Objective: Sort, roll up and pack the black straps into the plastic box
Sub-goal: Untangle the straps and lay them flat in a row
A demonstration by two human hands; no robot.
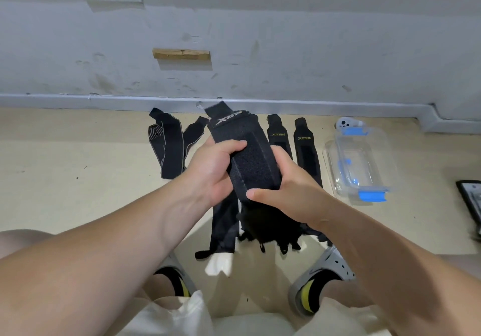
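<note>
A: What've we got in our hands?

B: One wide black strap [250,158], held up over the floor [78,179], tilted, w/ its lettered end toward the wall [286,36]. Our left hand [213,169] grips the left edge, thumb across the top. Our right hand [286,192] wraps the right edge, thumb pressing the near end.

A: And the other straps?

B: Two XUEYING straps [307,150] lie flat side by side just right of our hands, pointing at the wall. Grey-edged straps [169,148] lie on the left. A tangled black pile [270,229] sits under our right wrist. A long black tail [223,226] runs down from under our left hand; we can't tell if it's the same strap.

A: The box?

B: The plastic box [359,164], clear w/ blue clips, is on the floor right of the XUEYING pair, apart from them. A white controller [346,123] lies behind it, near the wall. Our shoes [320,281] are at the bottom.
</note>
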